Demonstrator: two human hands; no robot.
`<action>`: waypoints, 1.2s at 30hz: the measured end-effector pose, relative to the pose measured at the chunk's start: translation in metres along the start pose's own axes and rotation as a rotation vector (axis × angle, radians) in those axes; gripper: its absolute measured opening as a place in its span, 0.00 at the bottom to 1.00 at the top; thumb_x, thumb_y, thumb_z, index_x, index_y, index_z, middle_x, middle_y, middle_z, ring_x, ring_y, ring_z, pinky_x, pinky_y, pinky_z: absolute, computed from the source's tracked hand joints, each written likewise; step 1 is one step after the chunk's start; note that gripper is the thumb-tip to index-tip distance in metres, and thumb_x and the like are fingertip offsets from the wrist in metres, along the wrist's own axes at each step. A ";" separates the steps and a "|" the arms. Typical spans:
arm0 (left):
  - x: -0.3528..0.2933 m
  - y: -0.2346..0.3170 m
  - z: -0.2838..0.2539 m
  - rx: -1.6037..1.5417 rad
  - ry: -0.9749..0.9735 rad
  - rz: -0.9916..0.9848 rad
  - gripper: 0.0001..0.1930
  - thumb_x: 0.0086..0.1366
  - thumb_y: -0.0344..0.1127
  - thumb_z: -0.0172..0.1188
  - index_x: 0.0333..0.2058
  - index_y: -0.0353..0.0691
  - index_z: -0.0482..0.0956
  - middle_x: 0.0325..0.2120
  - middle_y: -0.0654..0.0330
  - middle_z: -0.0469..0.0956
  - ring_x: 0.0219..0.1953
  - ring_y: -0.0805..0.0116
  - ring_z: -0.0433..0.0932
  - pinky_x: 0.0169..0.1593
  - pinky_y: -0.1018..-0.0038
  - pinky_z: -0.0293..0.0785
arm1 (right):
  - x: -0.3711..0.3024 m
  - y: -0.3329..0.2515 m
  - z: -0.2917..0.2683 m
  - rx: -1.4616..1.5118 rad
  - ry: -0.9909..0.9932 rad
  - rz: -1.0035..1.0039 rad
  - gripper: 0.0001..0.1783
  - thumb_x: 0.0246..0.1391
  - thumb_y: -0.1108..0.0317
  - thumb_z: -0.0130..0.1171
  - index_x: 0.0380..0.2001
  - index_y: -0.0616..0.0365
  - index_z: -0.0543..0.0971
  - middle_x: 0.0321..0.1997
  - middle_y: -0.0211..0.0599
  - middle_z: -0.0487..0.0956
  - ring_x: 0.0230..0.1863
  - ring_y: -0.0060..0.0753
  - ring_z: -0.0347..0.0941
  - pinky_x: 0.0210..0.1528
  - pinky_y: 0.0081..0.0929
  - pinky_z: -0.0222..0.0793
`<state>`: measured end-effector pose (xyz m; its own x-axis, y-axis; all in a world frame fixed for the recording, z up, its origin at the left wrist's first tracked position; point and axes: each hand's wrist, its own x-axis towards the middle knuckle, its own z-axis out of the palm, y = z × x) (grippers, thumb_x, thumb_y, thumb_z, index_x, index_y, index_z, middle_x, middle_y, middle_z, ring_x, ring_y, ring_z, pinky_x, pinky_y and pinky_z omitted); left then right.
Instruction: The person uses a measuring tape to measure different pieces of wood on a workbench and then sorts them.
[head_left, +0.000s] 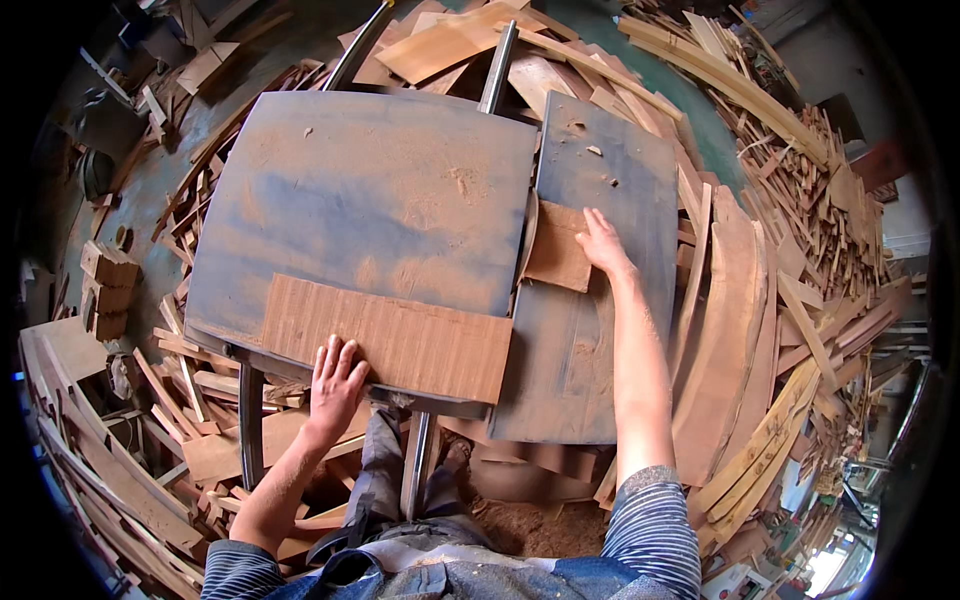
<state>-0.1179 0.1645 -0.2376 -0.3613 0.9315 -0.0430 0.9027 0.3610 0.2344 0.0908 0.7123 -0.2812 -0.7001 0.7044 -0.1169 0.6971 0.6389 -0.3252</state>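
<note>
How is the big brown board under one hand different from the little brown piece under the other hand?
The big board is long and wide with clear stripy grain; the small piece is short and plainer. The big board lies on the left table plate's near edge under the left hand; the small piece lies across the gap between plates, under the right hand. Both are flat brown wood.

The large flat metal table plate (360, 190) is dull grey-blue, smeared with pale tan sawdust patches. The narrower metal plate (600, 330) to its right is the same grey-blue, speckled with light chips at the far end. The long rectangular wooden board (400, 340) at the near edge is reddish brown with fine straight grain. The small square wooden offcut (558, 248) is a warmer orange-brown. The curved wooden planks (725, 330) heaped on the right run honey-tan. The sleeves (655, 520) are striped grey and dark blue.
</note>
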 end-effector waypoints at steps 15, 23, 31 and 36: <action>-0.086 0.021 0.004 -0.036 0.023 -0.008 0.22 0.53 0.32 0.69 0.48 0.40 0.77 0.63 0.49 0.64 0.70 0.39 0.56 0.71 0.46 0.53 | -0.279 -0.047 0.034 0.188 0.091 0.437 0.33 0.45 0.59 0.75 0.50 0.63 0.72 0.51 0.57 0.78 0.56 0.59 0.73 0.57 0.48 0.69; -0.095 0.017 0.012 0.017 0.054 0.051 0.20 0.59 0.35 0.67 0.49 0.41 0.75 0.63 0.49 0.63 0.71 0.40 0.54 0.70 0.46 0.54 | -0.403 -0.126 0.041 0.619 0.619 0.631 0.30 0.43 0.65 0.77 0.41 0.64 0.68 0.40 0.44 0.74 0.43 0.36 0.71 0.49 0.35 0.70; -0.100 0.105 -0.019 -0.919 -0.182 -0.061 0.45 0.57 0.46 0.75 0.64 0.28 0.59 0.65 0.35 0.61 0.66 0.45 0.64 0.67 0.55 0.64 | -0.504 -0.214 -0.002 1.171 0.519 0.481 0.24 0.50 0.73 0.72 0.51 0.68 0.78 0.43 0.37 0.83 0.41 0.27 0.77 0.49 0.28 0.74; -0.113 0.161 -0.057 -1.604 -0.473 -0.153 0.42 0.53 0.48 0.79 0.58 0.30 0.68 0.53 0.53 0.76 0.56 0.67 0.72 0.60 0.70 0.69 | -0.552 -0.253 -0.013 1.367 0.438 0.358 0.23 0.52 0.68 0.74 0.48 0.63 0.78 0.45 0.32 0.81 0.42 0.23 0.76 0.47 0.23 0.74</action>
<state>0.0548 0.1149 -0.1394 -0.0504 0.9332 -0.3557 -0.3740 0.3126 0.8732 0.3028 0.1657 -0.1225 -0.2515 0.9521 -0.1742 -0.0387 -0.1897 -0.9811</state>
